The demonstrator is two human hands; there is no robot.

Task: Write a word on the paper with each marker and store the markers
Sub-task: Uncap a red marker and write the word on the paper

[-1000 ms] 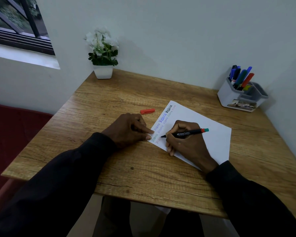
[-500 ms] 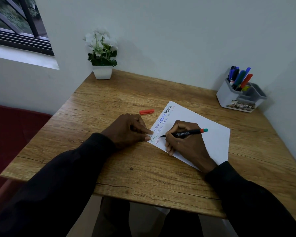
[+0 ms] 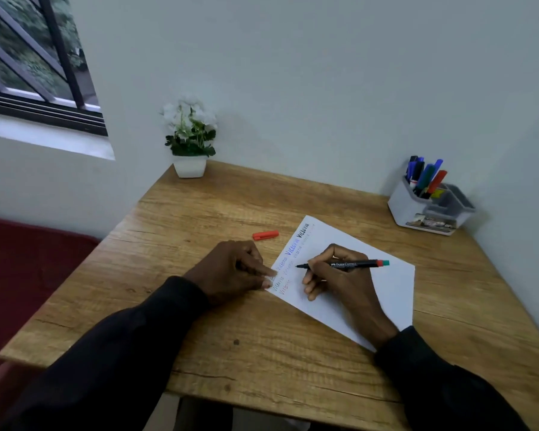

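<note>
A white sheet of paper (image 3: pixel 383 275) lies at an angle on the wooden desk (image 3: pixel 262 343), with several coloured words along its left edge. My right hand (image 3: pixel 343 284) rests on the sheet and grips a black marker (image 3: pixel 355 264) with a red and green end, its tip over the paper near the written words. My left hand (image 3: pixel 231 270) lies beside the sheet, two fingertips pressing its left edge. An orange marker cap (image 3: pixel 265 235) lies on the desk just left of the paper's top corner.
A grey and white organiser (image 3: pixel 417 213) holding several markers (image 3: pixel 425 178) stands at the desk's back right by the wall. A small white pot of white flowers (image 3: pixel 190 144) sits at the back left corner. A window is at upper left.
The marker tip has shifted slightly up and right of the lowest word. My left hand has stayed on the paper's edge. The view has tilted a little.
</note>
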